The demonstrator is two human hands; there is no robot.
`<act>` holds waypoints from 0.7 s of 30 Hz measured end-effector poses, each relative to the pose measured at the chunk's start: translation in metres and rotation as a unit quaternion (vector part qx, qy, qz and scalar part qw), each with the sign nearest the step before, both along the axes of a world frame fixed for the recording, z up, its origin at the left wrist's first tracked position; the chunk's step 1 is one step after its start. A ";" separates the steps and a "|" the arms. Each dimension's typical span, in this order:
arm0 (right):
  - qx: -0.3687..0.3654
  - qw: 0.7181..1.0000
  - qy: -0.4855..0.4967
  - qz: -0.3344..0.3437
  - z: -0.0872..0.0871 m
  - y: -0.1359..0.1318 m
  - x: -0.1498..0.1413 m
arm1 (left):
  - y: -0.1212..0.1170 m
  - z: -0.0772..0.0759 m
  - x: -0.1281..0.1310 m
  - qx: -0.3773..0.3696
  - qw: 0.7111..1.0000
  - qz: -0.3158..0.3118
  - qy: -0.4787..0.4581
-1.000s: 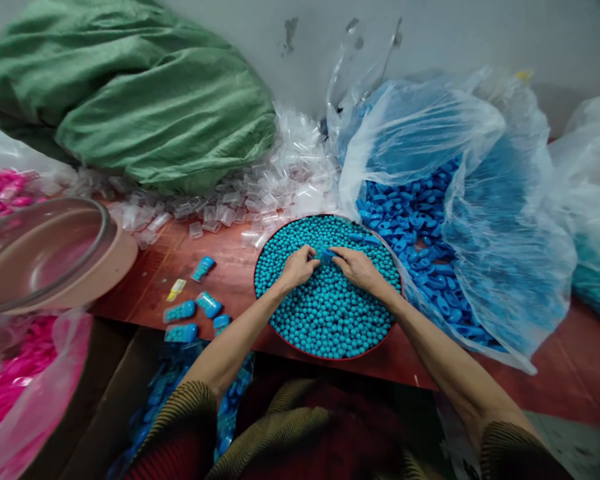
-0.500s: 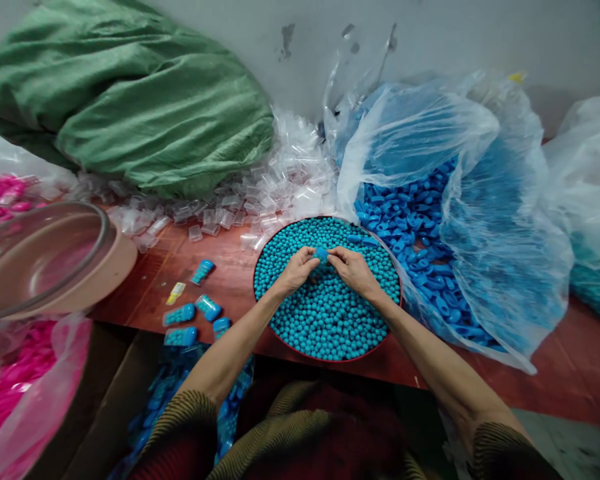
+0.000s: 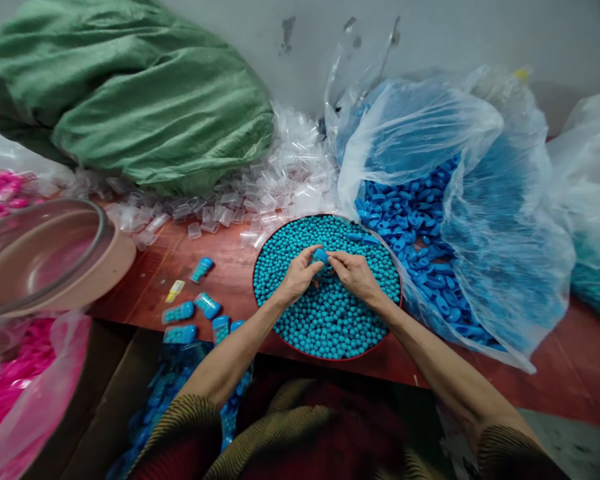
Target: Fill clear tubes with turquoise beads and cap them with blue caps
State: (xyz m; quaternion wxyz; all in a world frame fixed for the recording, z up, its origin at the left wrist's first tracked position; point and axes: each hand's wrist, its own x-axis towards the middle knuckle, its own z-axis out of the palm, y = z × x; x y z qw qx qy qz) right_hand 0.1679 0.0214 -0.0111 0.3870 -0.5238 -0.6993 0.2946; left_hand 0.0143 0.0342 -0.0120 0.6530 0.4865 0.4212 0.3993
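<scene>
Over a round red-rimmed tray (image 3: 254, 280) full of blue beads (image 3: 330, 320), my two hands meet at one small container with a blue cap (image 3: 321, 255). My left hand (image 3: 300, 275) is closed around its clear body, partly hiding it. The fingertips of my right hand (image 3: 353, 272) pinch the cap's right side. A few loose blue caps (image 3: 363, 238) lie on the beads at the tray's upper right. Left of the tray, several bead-filled containers (image 3: 209, 306) with blue caps lie on the red table (image 3: 150, 283).
Behind the tray spreads a heap of clear empty containers (image 3: 295, 173) beside a big green sack (image 3: 165, 100). An open plastic bag (image 3: 510, 233) of blue caps stands at right. Basins (image 3: 115, 260) sit at left, above a bag of pink parts (image 3: 20, 380). A yellow-labelled piece (image 3: 175, 290) lies nearby.
The container has tilted slightly between my hands, and my left fingers have shifted along it, showing more of the cap. The view has moved a little.
</scene>
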 end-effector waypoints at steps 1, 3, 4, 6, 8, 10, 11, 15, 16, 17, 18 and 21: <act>-0.004 1.000 0.008 0.003 -0.001 0.000 0.001 | -0.001 0.001 -0.001 0.001 1.000 0.000 -0.001; -0.010 1.000 0.017 0.023 -0.003 0.000 0.003 | -0.002 0.001 -0.001 0.002 1.000 0.000 -0.003; -0.011 0.999 0.019 0.036 -0.004 0.001 0.004 | -0.003 0.000 -0.001 0.002 1.000 0.003 -0.001; -0.006 0.998 0.018 0.057 -0.006 0.001 0.004 | -0.006 -0.002 0.001 0.004 1.000 0.013 0.008; 0.003 0.998 0.011 0.061 -0.005 0.001 0.004 | -0.009 -0.003 0.002 0.012 0.999 0.032 0.020; 0.008 0.998 0.008 0.067 0.000 -0.002 0.005 | -0.012 -0.002 0.001 0.022 0.998 0.045 0.027; 0.005 0.997 0.011 0.079 0.003 -0.003 0.008 | -0.013 -0.001 -0.001 0.023 0.999 0.038 0.030; -0.104 0.982 0.079 0.136 0.014 -0.009 0.022 | -0.018 0.002 -0.016 0.006 0.996 -0.065 0.055; -0.146 0.974 0.111 0.133 0.015 -0.009 0.025 | -0.019 0.003 -0.019 0.004 0.994 -0.085 0.062; -0.182 0.965 0.145 0.118 0.014 -0.009 0.026 | -0.021 0.003 -0.021 0.005 0.993 -0.096 0.068; -0.205 0.958 0.176 0.097 0.013 -0.008 0.026 | -0.023 0.004 -0.021 0.011 0.993 -0.097 0.073; -0.192 0.961 0.194 0.034 0.009 -0.008 0.017 | -0.027 0.005 -0.016 0.059 0.991 -0.071 0.096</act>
